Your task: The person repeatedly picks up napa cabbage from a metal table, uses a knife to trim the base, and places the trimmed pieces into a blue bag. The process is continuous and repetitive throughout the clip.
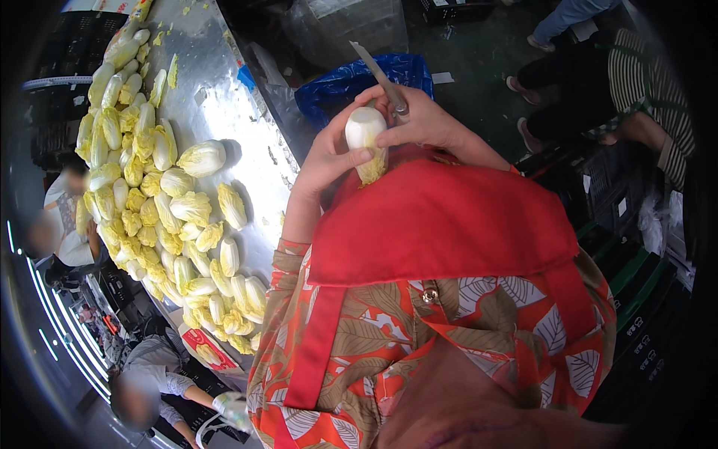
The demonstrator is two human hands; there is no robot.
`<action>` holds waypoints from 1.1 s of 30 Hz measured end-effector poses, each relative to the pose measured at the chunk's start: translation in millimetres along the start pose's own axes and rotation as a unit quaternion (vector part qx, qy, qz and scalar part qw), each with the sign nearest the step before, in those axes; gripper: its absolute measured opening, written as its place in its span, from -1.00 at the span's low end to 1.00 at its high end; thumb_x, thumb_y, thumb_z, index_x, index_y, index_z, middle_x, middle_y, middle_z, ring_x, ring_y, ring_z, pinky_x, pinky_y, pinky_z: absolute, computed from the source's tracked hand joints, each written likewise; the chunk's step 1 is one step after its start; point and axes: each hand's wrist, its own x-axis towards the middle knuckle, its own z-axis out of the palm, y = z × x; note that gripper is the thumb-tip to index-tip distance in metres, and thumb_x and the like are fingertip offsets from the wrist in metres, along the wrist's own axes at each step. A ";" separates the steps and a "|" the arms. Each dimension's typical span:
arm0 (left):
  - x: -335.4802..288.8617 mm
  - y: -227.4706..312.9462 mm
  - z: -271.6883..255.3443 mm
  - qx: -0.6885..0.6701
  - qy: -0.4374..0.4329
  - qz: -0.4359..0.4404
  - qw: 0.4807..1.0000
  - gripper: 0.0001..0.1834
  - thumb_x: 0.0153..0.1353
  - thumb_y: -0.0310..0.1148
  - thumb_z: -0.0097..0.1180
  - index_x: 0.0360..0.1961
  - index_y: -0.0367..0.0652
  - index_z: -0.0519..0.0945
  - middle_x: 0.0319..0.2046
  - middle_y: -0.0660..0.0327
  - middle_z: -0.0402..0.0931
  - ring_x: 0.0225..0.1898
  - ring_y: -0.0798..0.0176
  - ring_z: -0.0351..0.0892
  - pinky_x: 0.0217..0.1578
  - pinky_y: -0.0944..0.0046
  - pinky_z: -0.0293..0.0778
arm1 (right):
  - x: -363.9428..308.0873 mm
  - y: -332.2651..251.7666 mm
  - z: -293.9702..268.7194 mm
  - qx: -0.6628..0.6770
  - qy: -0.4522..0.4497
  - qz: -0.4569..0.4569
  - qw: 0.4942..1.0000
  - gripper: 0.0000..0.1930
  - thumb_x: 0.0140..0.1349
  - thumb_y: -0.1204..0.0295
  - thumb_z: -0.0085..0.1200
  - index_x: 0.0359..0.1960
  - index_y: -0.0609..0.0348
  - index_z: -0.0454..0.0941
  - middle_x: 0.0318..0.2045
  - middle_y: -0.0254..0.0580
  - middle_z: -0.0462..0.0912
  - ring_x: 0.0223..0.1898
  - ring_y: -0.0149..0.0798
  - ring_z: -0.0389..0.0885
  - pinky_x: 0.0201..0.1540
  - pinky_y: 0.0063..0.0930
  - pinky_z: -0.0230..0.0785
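A small napa cabbage [366, 133], white at the base and yellow at its leaf tips, is held upright before my red apron. My left hand [326, 156] is closed around it, thumb across its front. In my right hand [428, 120] is a knife [378, 72], its blade pointing up and to the left, away from the cabbage. The right thumb also touches the cabbage's side. Fingers behind the cabbage are partly hidden. To the left, a large heap of similar small cabbages [142, 176] lies on a metal table [250, 146].
A bin lined with a blue plastic bag [320, 96] stands just beyond my hands. Dark crates [604, 191] are stacked at the right, near a person in a striped top [649, 93]. Other people work across the table at the left. A red carton [206, 348] sits by the table's lower end.
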 end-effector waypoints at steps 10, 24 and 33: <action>-2.7 -13.1 7.1 -0.053 0.046 -0.007 0.998 -0.20 0.01 -0.29 0.34 0.27 -0.22 0.26 0.13 0.13 0.37 0.19 0.20 0.33 0.22 0.22 0.20 | 0.3 11.9 -2.4 0.031 -0.008 0.004 0.999 -0.27 -0.16 0.23 0.36 0.15 0.08 0.42 -0.44 -0.42 0.37 -0.34 -0.46 0.38 -0.15 -0.58 0.26; -4.3 -38.0 2.4 -0.107 0.179 0.028 0.978 -0.39 0.14 -0.25 0.20 0.18 -0.19 0.28 -0.02 0.13 0.45 0.05 0.18 0.44 0.09 0.22 0.35 | -19.9 -7.2 1.0 0.030 0.003 0.064 0.997 -0.62 -0.15 0.32 0.37 -0.24 0.10 0.58 -0.28 -0.30 0.45 -0.31 -0.40 0.42 -0.18 -0.52 0.28; -7.8 -38.9 -72.9 -0.323 0.300 0.076 0.894 -0.45 0.27 -0.13 -0.06 0.19 -0.23 0.25 0.04 -0.02 0.40 0.10 0.02 0.41 0.15 -0.08 0.35 | -33.4 17.9 -48.2 0.184 0.201 0.021 0.962 -0.77 0.06 0.50 0.20 -0.22 0.15 0.51 -0.49 -0.33 0.46 -0.66 -0.57 0.34 -0.62 -0.70 0.16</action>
